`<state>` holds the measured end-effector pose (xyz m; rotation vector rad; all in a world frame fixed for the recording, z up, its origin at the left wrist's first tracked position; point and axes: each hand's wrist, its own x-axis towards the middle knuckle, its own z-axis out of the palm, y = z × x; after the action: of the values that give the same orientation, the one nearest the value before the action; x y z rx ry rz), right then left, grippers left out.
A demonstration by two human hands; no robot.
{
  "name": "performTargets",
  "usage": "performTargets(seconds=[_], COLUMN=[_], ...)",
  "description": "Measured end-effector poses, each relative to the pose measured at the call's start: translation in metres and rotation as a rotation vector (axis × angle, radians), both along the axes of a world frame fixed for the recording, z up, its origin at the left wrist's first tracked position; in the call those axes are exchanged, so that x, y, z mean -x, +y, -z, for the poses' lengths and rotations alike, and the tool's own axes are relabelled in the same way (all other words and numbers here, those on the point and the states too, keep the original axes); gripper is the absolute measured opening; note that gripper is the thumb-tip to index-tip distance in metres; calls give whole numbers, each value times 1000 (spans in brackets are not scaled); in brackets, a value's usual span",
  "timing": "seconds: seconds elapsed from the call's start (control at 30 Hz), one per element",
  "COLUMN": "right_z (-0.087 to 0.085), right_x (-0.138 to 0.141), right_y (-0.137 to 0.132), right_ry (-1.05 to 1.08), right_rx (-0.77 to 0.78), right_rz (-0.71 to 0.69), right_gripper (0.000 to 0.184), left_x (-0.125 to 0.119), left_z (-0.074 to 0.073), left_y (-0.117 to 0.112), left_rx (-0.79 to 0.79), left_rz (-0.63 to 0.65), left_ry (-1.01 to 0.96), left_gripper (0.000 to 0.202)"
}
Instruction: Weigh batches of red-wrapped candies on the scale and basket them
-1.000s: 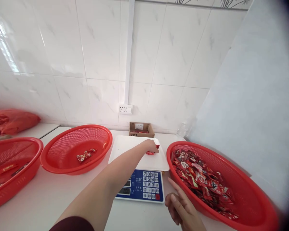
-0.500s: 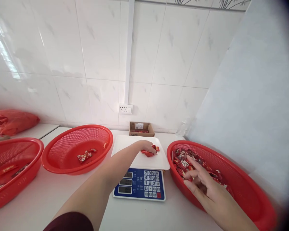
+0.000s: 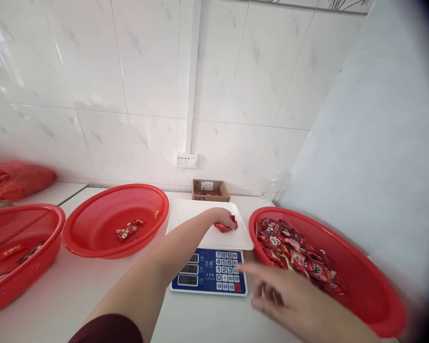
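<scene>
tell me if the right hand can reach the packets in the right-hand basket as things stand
Probably yes: the right hand, blurred but seemingly empty, is near the open-topped basket, and nothing visible covers the packets from above.

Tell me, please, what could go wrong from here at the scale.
The left hand is at the packets on the tray, so any pressure might skew the reading. The right hand, blurred, appears close to the keypad and could knock a key. The left forearm partly hides the displays, so figures might be misread.
</scene>
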<state>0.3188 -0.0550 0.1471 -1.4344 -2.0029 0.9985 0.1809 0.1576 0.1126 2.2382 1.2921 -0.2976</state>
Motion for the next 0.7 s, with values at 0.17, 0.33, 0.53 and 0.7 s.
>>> performTargets(seconds=[0.17, 0.33, 0.53, 0.7], right_z=[50, 71, 81, 63], right_x=[15, 5, -41, -95], right_y=[-10, -14, -16, 3], right_ry=[1, 106, 106, -25], right_rx=[41, 22, -34, -83], right_rz=[10, 60, 262, 500], right_gripper=[41, 38, 42, 52], left_x=[11, 39, 127, 223], left_z=[9, 1, -38, -28], left_y=[-9, -25, -52, -58], left_rx=[-56, -98, -297, -601], left_rz=[-105, -221, -396, -583], left_ry=[-139, -321, -413, -256], left_gripper=[34, 26, 25, 30])
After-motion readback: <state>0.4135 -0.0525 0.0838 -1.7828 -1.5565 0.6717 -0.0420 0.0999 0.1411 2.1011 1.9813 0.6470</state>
